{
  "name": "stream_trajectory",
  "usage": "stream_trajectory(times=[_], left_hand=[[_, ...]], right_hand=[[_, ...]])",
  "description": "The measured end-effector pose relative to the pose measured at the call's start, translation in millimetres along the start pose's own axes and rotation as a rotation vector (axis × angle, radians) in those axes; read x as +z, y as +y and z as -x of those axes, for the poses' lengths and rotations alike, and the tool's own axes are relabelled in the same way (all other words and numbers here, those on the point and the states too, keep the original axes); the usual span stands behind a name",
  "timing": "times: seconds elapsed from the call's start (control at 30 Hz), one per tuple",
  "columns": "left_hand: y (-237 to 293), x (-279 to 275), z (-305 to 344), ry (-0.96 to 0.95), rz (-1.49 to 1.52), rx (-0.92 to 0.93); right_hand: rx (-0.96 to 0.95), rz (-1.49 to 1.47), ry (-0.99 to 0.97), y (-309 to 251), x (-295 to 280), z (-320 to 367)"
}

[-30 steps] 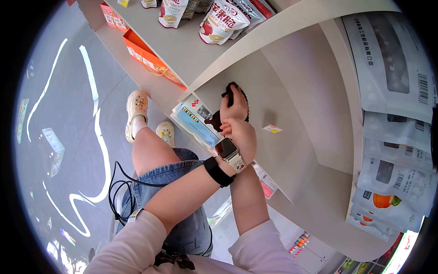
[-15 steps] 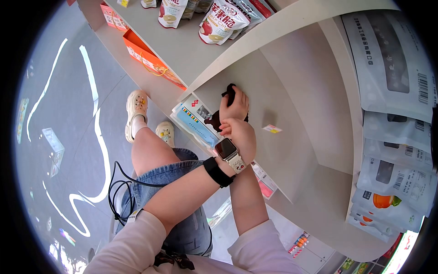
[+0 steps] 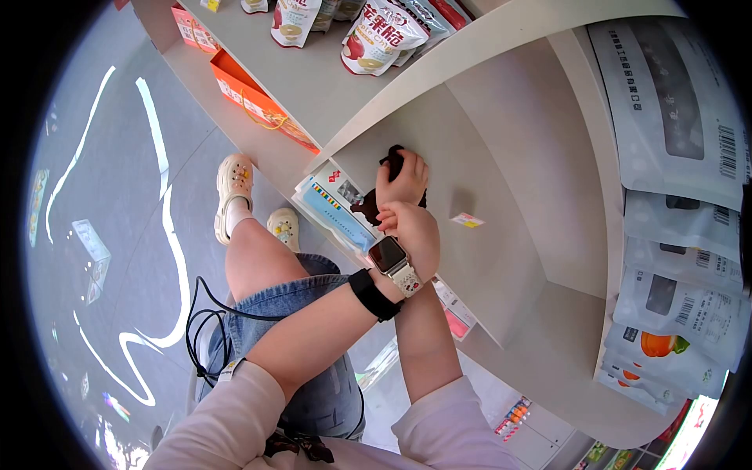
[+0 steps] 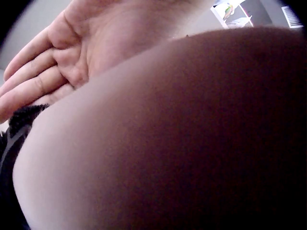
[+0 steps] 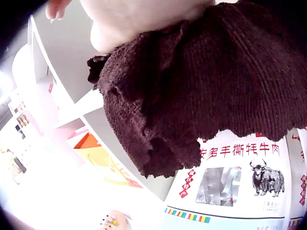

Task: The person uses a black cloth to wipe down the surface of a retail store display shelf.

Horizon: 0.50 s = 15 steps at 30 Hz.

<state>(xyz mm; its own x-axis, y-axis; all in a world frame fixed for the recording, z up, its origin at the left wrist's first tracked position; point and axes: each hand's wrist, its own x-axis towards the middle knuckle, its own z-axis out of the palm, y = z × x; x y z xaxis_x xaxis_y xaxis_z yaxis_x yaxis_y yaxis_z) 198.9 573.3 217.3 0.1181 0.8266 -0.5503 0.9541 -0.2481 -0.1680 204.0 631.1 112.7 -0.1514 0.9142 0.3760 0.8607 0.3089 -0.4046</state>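
Note:
In the head view the right hand [image 3: 403, 183] grips a dark brown ribbed cloth [image 3: 366, 207] on the grey shelf surface, its fingers bent over the bunched fabric. Crossing over the right wrist, the left hand [image 3: 415, 235] lies with its fingers loosely bent; a watch and a black strap are on that arm. The right wrist view shows the cloth [image 5: 201, 81] hanging in folds below part of a hand, above a white and blue package [image 5: 230, 182]. Much of the left wrist view is close, shadowed skin; beyond it is a palm with relaxed fingers.
Apple chip bags [image 3: 380, 37] stand on the upper shelf. Grey pouches [image 3: 666, 117] line the right side. A small price tag [image 3: 468, 220] lies on the shelf, and an orange box [image 3: 254, 98] stands at the left edge.
Over the past second the right hand's fingers have shifted slightly right and bent more, and the cloth above them has bunched up. The left hand has stayed in place.

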Motion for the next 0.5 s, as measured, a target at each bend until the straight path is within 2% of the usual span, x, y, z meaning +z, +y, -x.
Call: stream_trajectory(times=[0.5], left_hand=[[-3.9,-4.1,1.9,-0.01,0.04,0.014]], right_hand=[[0.039,-0.03,0.018,-1.6,-0.3,-0.1]])
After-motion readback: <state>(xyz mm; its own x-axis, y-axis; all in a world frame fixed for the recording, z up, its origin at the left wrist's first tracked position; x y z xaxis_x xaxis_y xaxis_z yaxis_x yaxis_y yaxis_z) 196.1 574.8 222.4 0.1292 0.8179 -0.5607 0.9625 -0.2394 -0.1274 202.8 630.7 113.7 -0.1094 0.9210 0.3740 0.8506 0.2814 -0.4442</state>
